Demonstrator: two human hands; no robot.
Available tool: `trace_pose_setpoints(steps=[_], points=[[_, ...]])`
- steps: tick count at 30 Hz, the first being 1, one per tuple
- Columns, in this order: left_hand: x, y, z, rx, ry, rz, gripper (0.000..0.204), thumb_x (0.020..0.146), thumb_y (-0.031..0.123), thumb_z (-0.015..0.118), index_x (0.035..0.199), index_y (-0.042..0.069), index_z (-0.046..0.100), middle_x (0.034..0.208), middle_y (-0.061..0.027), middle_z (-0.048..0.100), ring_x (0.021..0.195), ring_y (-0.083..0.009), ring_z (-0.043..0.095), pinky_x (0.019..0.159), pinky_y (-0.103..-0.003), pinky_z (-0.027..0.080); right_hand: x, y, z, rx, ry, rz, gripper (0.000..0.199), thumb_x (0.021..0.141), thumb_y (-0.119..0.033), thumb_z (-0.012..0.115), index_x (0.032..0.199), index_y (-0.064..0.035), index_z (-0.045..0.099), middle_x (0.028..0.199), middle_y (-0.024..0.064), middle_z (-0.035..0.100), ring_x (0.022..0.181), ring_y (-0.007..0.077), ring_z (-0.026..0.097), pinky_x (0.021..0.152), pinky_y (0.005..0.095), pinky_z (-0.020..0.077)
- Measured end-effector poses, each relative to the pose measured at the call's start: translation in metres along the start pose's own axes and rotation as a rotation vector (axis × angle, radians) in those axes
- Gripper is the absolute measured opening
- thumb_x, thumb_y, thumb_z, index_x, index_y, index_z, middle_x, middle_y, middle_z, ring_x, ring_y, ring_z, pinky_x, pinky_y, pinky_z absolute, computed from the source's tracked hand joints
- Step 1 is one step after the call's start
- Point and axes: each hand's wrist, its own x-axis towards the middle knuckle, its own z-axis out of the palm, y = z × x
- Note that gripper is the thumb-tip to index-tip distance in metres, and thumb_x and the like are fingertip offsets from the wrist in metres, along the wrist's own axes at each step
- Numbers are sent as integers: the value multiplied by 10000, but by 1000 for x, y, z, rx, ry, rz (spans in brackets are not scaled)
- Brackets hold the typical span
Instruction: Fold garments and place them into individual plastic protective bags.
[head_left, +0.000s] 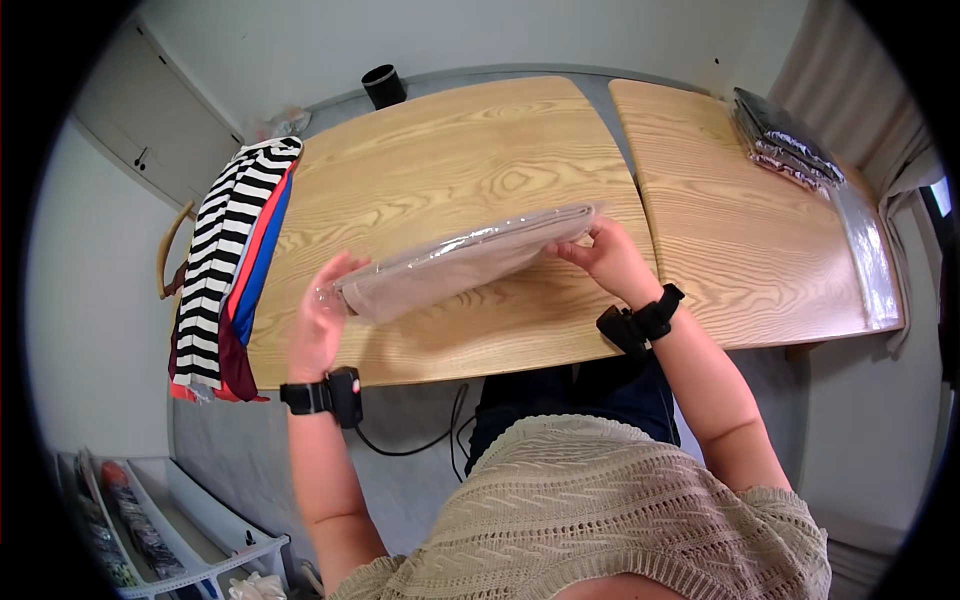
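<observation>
Grey floor [400, 480] runs along under the near side of this setup, with a divided storage bin [265, 548] down at lower left. Next up is the curved front edge of a wood-grain table [470, 160], and both forearms reach over it, each with a black wrist strap.

Just past that edge, between the two hands, is a folded beige cloth in a clear plastic sleeve [440, 282], tilted, right end angled away. Right hand [618, 262] has the right end pinched between thumb and fingers. Left hand [318, 318] is kinda blurry with fingers spread at the other end; can't tell if it's actually gripping.

Elbow room to the left stops at a striped fabric [232, 245] on a colourful pile hanging over the near edge. Beyond the sleeve, wood grain stretches right to the far edge. Across a narrow gap on the right there's a second table [710, 230], with flat clear plastic [863, 255] along its right edge and bagged folded fabrics [785, 140] at the far corner. Black wastebasket [384, 87] sits behind everything.
</observation>
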Motion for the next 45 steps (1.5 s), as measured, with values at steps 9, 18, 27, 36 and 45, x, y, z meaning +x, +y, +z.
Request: trace_pose_setpoints(steps=[9,18,27,36,45], points=[[-30,-31,-3,376,155,-286,616,747,173,776,1255,-29,492,1173,-100,596,1075,-185,558,947,-323,417,-3,2,7,50,50,15,225,790,-166,737,954,-26,674,891,88,675,796,189,584,727,305,454],[-5,33,52,379,208,-47,366,857,103,654,1171,-7,501,991,-49,624,852,-110,593,747,-255,485,-27,-93,-49,85,48,311,355,808,-260,717,949,58,645,777,69,660,685,109,580,619,255,467],[26,-59,47,298,266,-600,735,843,132,673,1417,1,234,1028,-96,587,882,-130,566,776,-280,482,-49,4,-42,261,78,650,761,851,-188,666,1433,-6,211,1181,218,551,1049,208,564,865,287,460],[-6,-79,57,730,240,-222,691,802,57,679,1385,-2,312,1211,-168,486,1033,-215,533,895,-342,456,-79,8,-17,-65,241,317,698,810,-45,668,1404,-39,301,1347,229,421,1254,319,426,1029,369,365],[45,-49,119,1479,-501,86,680,906,455,497,1438,96,272,1504,-198,191,1391,-372,174,1108,-496,178,-40,-9,14,-965,-127,-9,541,910,-430,499,1395,-217,386,1451,145,330,1361,323,276,1081,524,243]])
